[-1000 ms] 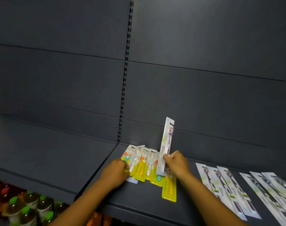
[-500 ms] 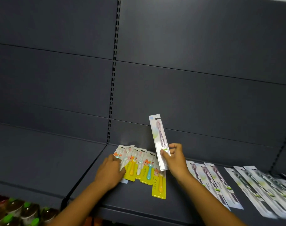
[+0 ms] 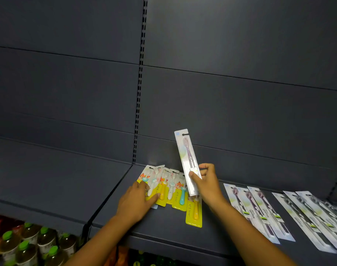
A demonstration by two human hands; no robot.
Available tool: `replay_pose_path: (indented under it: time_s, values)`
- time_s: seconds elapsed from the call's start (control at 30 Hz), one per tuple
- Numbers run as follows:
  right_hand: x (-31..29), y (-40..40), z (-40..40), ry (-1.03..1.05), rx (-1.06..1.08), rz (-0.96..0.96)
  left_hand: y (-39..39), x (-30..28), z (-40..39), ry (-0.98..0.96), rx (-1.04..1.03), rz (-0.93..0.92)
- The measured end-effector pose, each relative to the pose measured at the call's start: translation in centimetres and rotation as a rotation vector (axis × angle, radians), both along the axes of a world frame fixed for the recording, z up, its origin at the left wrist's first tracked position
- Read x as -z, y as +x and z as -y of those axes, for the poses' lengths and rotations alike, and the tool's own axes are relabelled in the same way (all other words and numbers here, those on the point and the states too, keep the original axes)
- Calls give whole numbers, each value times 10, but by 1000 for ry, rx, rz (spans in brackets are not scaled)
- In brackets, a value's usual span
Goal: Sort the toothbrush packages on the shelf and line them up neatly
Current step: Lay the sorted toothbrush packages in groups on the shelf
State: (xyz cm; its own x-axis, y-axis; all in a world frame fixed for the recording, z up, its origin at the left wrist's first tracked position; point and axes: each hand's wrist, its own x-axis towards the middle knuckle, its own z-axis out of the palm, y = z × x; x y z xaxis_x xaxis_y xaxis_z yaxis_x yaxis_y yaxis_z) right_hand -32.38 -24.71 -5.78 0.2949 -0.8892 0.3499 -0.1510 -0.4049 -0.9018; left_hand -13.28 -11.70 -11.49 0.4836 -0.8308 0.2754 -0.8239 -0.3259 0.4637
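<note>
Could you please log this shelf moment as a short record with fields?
left hand: left hand rests flat on the yellow kids' toothbrush packs
right hand: right hand pinches a long white toothbrush package, raised and tilted, above the shelf
right of hands: white adult toothbrush packages lying flat in a row
stray: one yellow pack sits nearer the shelf edge than the others
below shelf: green-capped bottles

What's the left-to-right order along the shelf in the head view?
bottles → left hand → yellow kids' toothbrush packs → right hand holding a white pack → purple-brush packs → dark-brush packs
</note>
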Motion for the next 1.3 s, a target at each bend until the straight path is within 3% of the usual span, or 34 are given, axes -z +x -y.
replay_pose_path:
  time_s: [0.27, 0.63, 0.77, 0.97, 1.3]
  values:
    - [2, -5, 0, 35, 12, -2, 3, -10, 27, 94, -110, -43]
    - [2, -21, -1, 43, 36, -31, 7, -13, 28, -62, -141, -342]
    - [1, -22, 4, 34, 31, -25, 12, -22, 28, -213, -44, -511]
    - [1, -25, 10, 58, -35, 30, -7, -40, 20, -459, 272, -860]
    - [-6, -76, 12, 10, -98, 123, -73, -51, 27, -563, 458, -756]
